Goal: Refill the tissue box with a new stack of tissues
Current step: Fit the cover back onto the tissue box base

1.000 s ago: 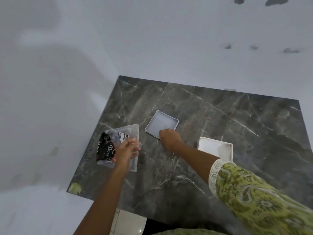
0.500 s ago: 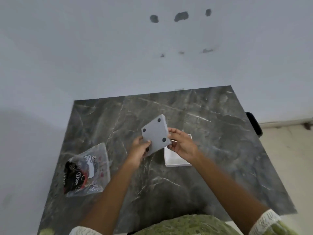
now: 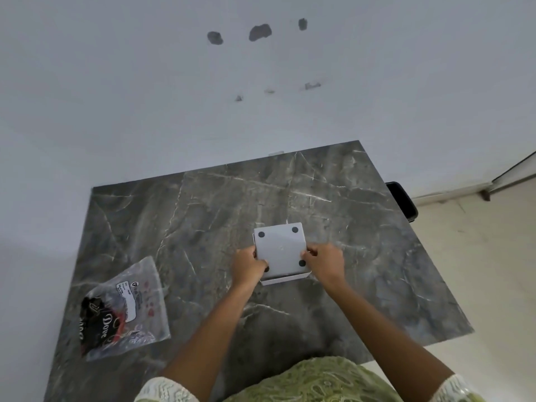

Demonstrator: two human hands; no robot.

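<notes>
A grey square base panel (image 3: 280, 249) with black round feet at its corners lies on top of the white tissue box (image 3: 285, 280) in the middle of the dark marble table (image 3: 362, 256). My left hand (image 3: 248, 266) grips the panel's near left edge. My right hand (image 3: 324, 261) grips its near right corner. Only the box's white front rim shows beneath the panel; what is inside is hidden. A clear plastic wrapper (image 3: 124, 309) with black and red print lies flat at the table's near left.
A plain white wall with dark patches rises behind the table. A black object (image 3: 401, 200) sticks out past the table's right edge. Pale floor lies to the right.
Both hands have lowered the grey panel from a tilted hold in the air down flat over the white box. The wrapper lies where it was left.
</notes>
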